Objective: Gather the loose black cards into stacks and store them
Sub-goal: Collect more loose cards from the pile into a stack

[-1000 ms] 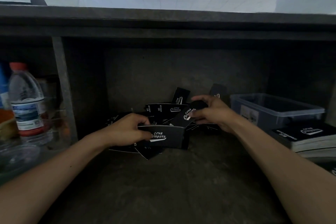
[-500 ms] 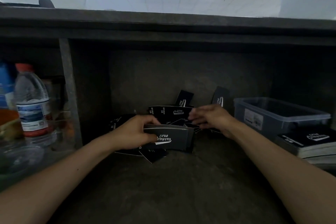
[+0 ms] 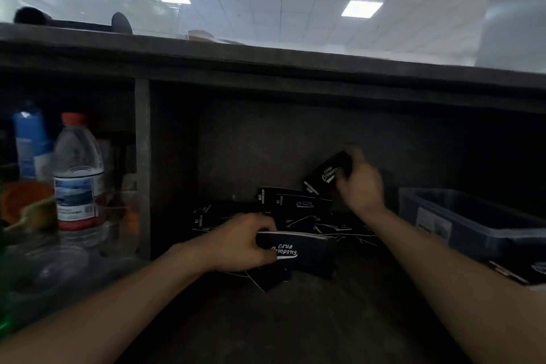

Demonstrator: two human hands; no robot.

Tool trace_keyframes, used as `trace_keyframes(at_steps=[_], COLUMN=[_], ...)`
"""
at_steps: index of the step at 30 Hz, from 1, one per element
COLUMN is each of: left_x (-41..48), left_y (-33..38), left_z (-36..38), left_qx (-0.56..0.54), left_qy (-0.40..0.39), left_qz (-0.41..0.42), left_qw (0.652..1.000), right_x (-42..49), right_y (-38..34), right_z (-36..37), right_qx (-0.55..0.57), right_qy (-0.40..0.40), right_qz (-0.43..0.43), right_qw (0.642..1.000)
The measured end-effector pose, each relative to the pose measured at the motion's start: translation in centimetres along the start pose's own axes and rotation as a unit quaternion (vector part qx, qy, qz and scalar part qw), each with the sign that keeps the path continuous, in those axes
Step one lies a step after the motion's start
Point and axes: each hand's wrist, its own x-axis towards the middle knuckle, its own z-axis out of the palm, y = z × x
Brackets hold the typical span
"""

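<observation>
Here, a stack of black cards was held on its long edge in the left hand, the grip curled closed around the stack's left end. White script lettering was displayed on the front card, and thin pale edges were shown along the top. A tilted card with the same white script was pinched in the grip of the right hand and raised above the heap, near the compartment's back wall; whether one card or several were held could not be told. More loose cards were seen scattered on the shelf beneath the desk, behind and under the stack, some flat, others propped at angles. A bluish plastic bin was set to the right. A red-capped water bottle was stood beyond the divider at left.
</observation>
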Motion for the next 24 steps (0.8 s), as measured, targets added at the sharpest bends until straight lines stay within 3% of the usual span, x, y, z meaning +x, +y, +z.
trace_keyframes(at_steps=[3, 6, 9, 13, 15, 16, 18, 19, 21, 24], left_x=[0.1, 0.0, 0.0, -0.1, -0.1, -0.1, -0.1, 0.0, 0.0, 0.1], left_y=[-0.3, -0.4, -0.2, -0.1, 0.0, 0.0, 0.0, 0.0, -0.2, -0.5], left_z=[0.2, 0.2, 0.2, 0.4, 0.6, 0.6, 0.6, 0.6, 0.6, 0.7], left_qx=[-0.003, -0.014, -0.029, -0.116, -0.128, -0.116, -0.088, -0.084, -0.081, -0.078], left_qy=[0.027, 0.036, 0.041, 0.012, 0.001, 0.004, 0.011, 0.011, 0.009, 0.008], left_qz=[-0.013, -0.03, -0.051, -0.057, -0.029, -0.011, 0.015, 0.021, 0.023, 0.023], left_qw=[1.0, 0.999, 0.997, 0.991, 0.991, 0.993, 0.996, 0.996, 0.996, 0.997], right_x=[-2.0, -4.9, -6.7, -6.4, -5.5, -4.9, -2.9, -1.9, -0.2, 1.2], right_y=[0.8, 0.9, 0.4, -0.1, 0.0, 0.2, 0.9, 1.4, 2.2, 2.6], right_z=[-2.2, -3.3, -3.2, -2.4, -1.5, -0.9, 0.6, 1.6, 3.6, 6.6], right_qx=[0.187, 0.344, 0.38, 0.358, 0.307, 0.262, 0.143, 0.073, -0.05, -0.149], right_qy=[-0.021, -0.145, -0.29, -0.366, -0.352, -0.32, -0.233, -0.225, -0.242, -0.273], right_qz=[0.033, 0.138, 0.189, 0.264, 0.259, 0.231, 0.126, 0.065, -0.025, -0.07], right_qw=[0.982, 0.917, 0.858, 0.817, 0.845, 0.881, 0.954, 0.969, 0.969, 0.948])
